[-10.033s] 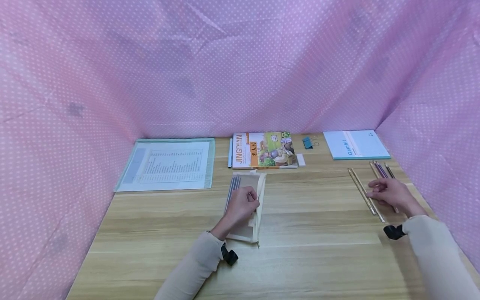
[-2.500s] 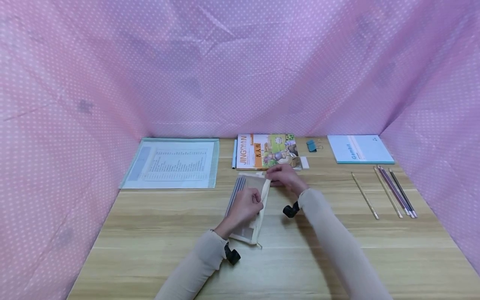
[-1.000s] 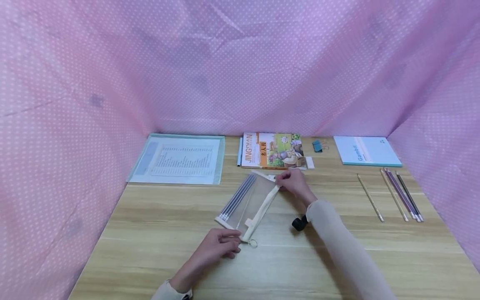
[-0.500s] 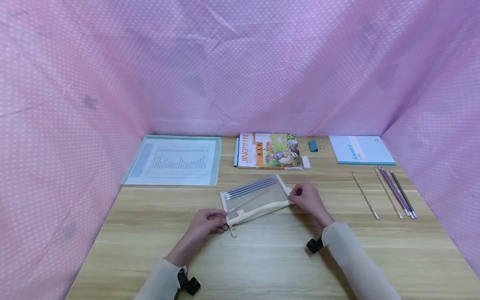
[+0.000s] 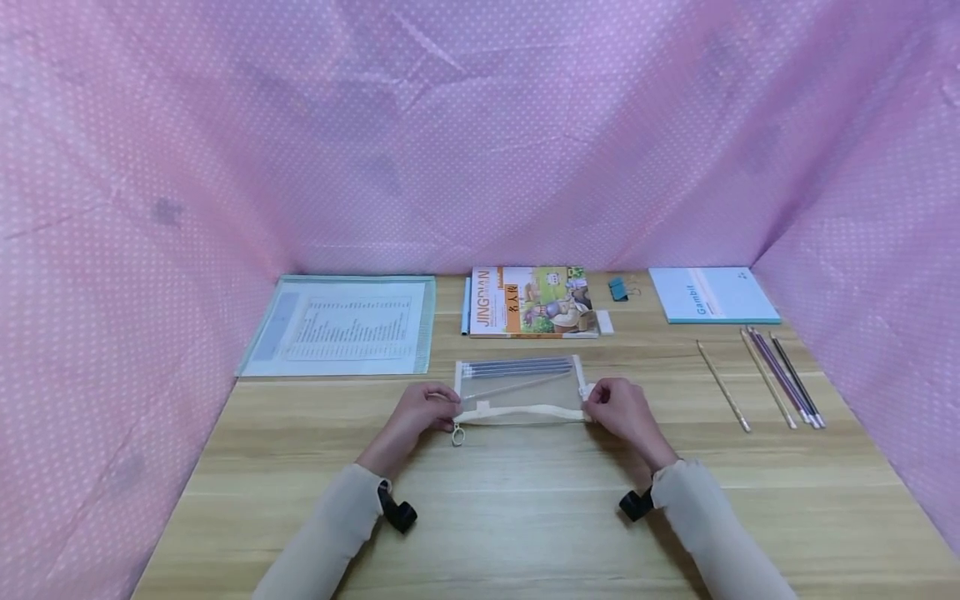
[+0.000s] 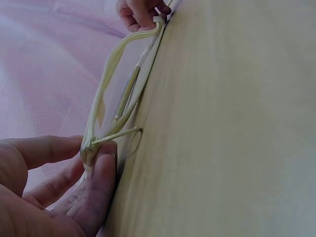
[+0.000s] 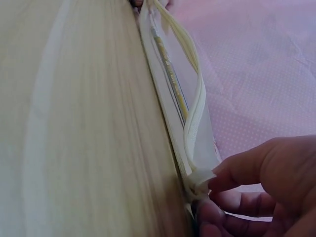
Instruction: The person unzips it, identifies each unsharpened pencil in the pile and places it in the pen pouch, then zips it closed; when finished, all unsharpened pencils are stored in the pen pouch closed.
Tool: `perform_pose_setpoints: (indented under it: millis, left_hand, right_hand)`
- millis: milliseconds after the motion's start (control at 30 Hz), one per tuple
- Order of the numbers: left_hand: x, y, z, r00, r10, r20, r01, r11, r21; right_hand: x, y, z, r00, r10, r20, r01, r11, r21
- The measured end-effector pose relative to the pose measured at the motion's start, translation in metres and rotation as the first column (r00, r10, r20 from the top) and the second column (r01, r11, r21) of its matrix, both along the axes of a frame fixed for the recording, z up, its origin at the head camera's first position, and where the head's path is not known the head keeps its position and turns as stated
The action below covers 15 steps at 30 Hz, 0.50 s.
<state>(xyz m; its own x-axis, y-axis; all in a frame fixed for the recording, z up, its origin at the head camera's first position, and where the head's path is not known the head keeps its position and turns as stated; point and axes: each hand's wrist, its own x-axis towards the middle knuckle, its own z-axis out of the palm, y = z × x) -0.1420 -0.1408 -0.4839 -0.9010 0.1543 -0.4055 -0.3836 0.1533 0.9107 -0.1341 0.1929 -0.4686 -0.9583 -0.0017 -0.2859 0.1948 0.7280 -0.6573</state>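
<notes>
A see-through pencil case with a cream zipper edge lies lengthwise across the table in front of me. Several striped blue-grey pencils lie inside along its far side. A gold pencil also shows inside through the unzipped mouth in the right wrist view. My left hand pinches the case's left corner, beside the zipper pull ring. The right corner is pinched by my right hand. Between the hands, the zipper edge bows up and gapes in the left wrist view.
To the right lie a single gold pencil, another gold pencil, purple pencils and a black pencil. Along the back are a document folder, a book, an eraser, a binder clip and a notebook.
One gold pencil has left the group on the right and a gold one shows in the case. Both hands have turned the case from upright to crosswise, the left hand shifting to its zipper-ring corner.
</notes>
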Motion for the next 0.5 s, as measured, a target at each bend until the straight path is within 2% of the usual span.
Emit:
perform_pose_setpoints:
  millis: [200,367,433,500]
  left_hand:
    - [-0.009,0.004,-0.005,0.999,0.030,-0.042,-0.030,0.999,0.016]
    - [-0.010,0.006,-0.003,0.998,0.028,-0.051,-0.028,1.000,-0.014]
    - [-0.010,0.006,-0.002,0.998,0.022,-0.056,-0.023,1.000,-0.018]
    - [-0.010,0.006,-0.001,0.998,0.024,-0.053,-0.025,1.000,-0.016]
  right_hand:
    - [-0.003,0.000,0.002,1.000,0.012,-0.012,-0.012,0.999,0.049]
    - [0.001,-0.014,0.013,0.993,0.038,-0.112,-0.021,0.989,0.148]
    - [0.006,-0.028,0.017,0.985,0.088,-0.146,-0.070,0.990,0.120]
    - [0.011,-0.047,0.018,0.973,0.177,-0.147,-0.174,0.984,0.031]
